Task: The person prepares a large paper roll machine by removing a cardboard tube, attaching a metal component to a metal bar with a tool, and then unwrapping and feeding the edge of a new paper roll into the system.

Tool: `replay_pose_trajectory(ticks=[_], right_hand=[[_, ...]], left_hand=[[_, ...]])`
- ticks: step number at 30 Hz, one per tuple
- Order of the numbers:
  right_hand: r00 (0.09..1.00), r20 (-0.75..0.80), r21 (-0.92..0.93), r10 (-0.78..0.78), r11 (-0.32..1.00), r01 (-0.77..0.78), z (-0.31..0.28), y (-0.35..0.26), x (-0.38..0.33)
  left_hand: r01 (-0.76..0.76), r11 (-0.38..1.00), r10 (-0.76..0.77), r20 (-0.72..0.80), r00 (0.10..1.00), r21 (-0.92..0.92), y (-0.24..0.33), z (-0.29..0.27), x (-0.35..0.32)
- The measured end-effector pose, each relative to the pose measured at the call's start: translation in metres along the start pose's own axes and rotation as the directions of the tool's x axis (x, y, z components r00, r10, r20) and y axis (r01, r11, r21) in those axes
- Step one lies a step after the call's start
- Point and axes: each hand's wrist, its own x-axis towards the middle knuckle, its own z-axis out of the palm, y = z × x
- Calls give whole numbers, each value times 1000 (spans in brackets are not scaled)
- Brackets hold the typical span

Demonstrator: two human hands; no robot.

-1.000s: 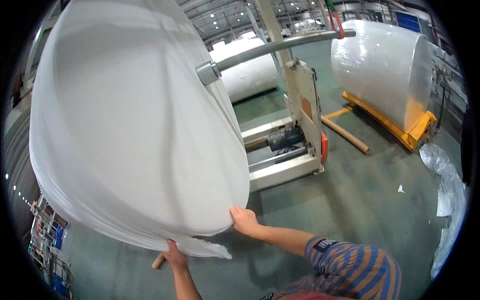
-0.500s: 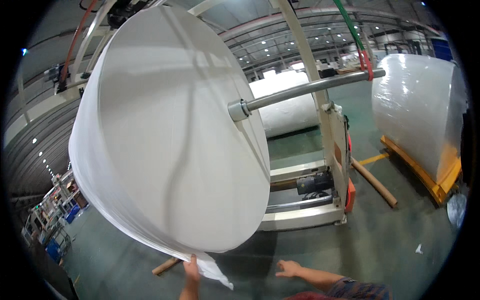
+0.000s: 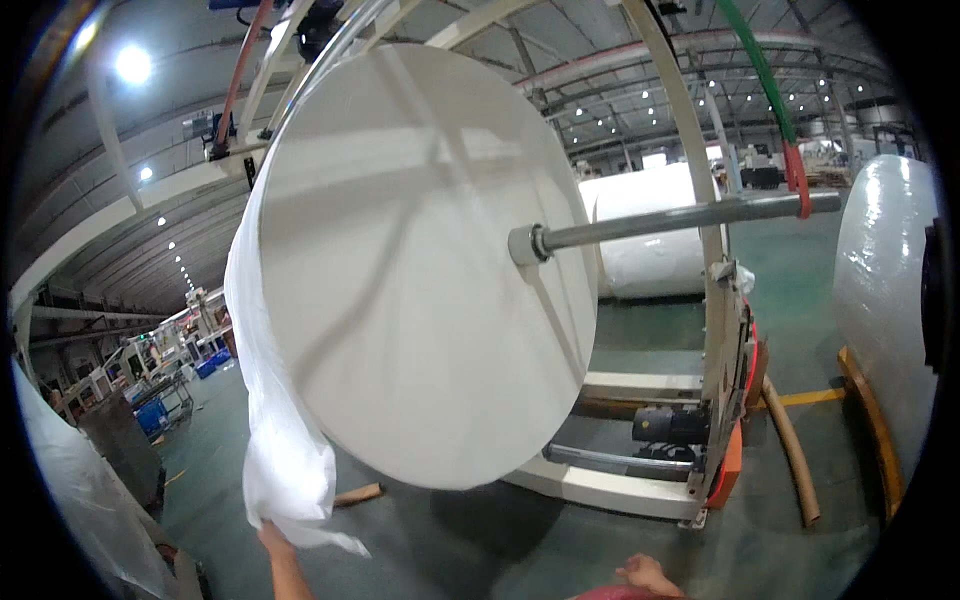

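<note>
A huge white roll of thin sheet material (image 3: 430,300) hangs in front of me, its round flat end facing me. A steel shaft (image 3: 690,218) sticks out of its core to the right. The loose end of the sheet (image 3: 290,475) droops down the roll's left side in folds. Gripping its lower edge is my left hand (image 3: 273,542), with a thin tail of sheet trailing to the right of it. My right hand (image 3: 645,574) is low at the bottom edge, apart from the roll, with fingers loosely bent and nothing visible in them.
A red and green sling (image 3: 797,175) loops round the shaft's outer end. Right of the roll stands a cream machine frame (image 3: 600,490) with a dark motor (image 3: 668,425). Cardboard tubes (image 3: 795,455) lie on the green floor. Wrapped rolls (image 3: 885,300) stand at right and behind.
My left hand has moved left and pulled the sheet's loose end away from the roll, so more hangs down. My right hand has dropped lower. The view has shifted, putting the roll farther right.
</note>
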Motion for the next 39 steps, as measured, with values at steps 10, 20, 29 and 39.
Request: replay_pose_trajectory(ticks=[10, 20, 29, 39], right_hand=[[902, -44, 186, -430, 883, 431, -99, -184, 24], [810, -106, -11, -577, 815, 579, -181, -178, 67], [284, -413, -542, -865, 484, 687, -353, -308, 150], [-193, -402, -915, -895, 383, 128, -448, -524, 264]], left_hand=[[-198, 975, 216, 204, 955, -102, 185, 247, 7], [-635, 585, 513, 376, 772, 505, 113, 324, -29], [-562, -525, 347, 763, 545, 640, -7, 351, -21], [-628, -225, 482, 645, 593, 745, -78, 311, -97]])
